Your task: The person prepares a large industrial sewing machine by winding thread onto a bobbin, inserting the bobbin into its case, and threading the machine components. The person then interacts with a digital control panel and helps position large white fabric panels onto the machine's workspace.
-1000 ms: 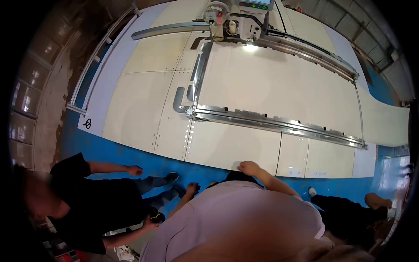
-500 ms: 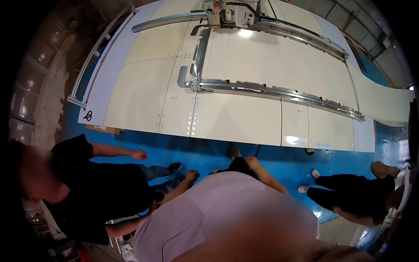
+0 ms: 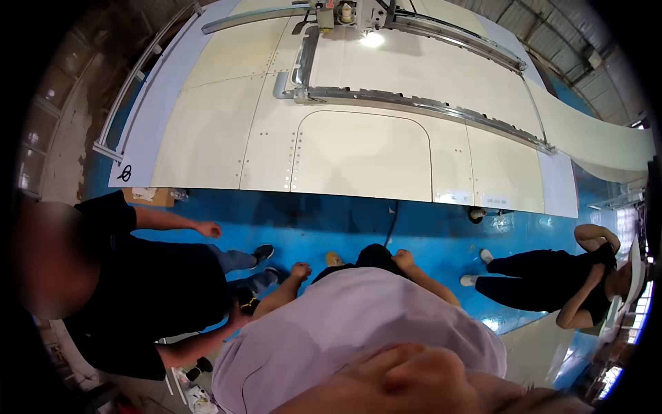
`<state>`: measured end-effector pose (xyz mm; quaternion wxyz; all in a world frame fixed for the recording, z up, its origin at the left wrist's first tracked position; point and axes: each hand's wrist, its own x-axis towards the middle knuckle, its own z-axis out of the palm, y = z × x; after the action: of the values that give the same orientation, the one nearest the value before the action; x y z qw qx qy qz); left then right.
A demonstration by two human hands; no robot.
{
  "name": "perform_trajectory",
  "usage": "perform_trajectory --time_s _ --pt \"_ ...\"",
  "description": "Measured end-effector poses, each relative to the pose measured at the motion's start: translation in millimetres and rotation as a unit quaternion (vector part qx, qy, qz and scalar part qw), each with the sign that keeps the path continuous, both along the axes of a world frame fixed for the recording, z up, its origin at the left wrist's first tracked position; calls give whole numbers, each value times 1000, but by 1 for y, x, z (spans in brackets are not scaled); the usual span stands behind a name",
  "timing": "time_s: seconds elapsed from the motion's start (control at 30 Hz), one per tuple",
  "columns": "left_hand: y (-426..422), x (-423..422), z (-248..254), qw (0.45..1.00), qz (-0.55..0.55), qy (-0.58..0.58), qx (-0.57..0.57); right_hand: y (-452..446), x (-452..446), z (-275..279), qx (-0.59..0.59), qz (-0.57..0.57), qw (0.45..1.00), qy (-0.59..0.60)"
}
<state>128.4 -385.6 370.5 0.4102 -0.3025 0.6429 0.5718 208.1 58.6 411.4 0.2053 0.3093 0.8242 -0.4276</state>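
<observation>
My left hand [image 3: 301, 270] hangs beside my torso over the blue floor, its fingers curled, with nothing visible in it. On the other side of my waist, my right hand [image 3: 403, 259] is also closed, near my dark trousers, and I see nothing in it. Both hands are apart from the large cream table [image 3: 365, 155], whose near edge lies beyond them. A metal frame [image 3: 427, 110] rests on the table around pale material, and a machine head [image 3: 345, 15] with a bright lamp stands at its far side.
A person in black [image 3: 172, 283] stands close on the left, one hand [image 3: 209, 229] held out toward the table. Another person in dark clothes [image 3: 531, 279] stands at the right with bent arms. A cardboard box [image 3: 153, 196] and a round floor fitting [image 3: 476, 214] lie near the table's edge.
The table sits higher in view, with more blue floor between it and me. My right hand has come away from the table edge. The person at the right now shows more fully.
</observation>
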Motion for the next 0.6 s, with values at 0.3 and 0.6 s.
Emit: perform_trajectory --time_s 0.3,0.6 --pt "-5 72 -5 993 102 16 -58 -2 44 12 31 193 980 -44" --pt "83 162 -19 988 -79 109 -80 80 151 -59 -39 28 997 60"
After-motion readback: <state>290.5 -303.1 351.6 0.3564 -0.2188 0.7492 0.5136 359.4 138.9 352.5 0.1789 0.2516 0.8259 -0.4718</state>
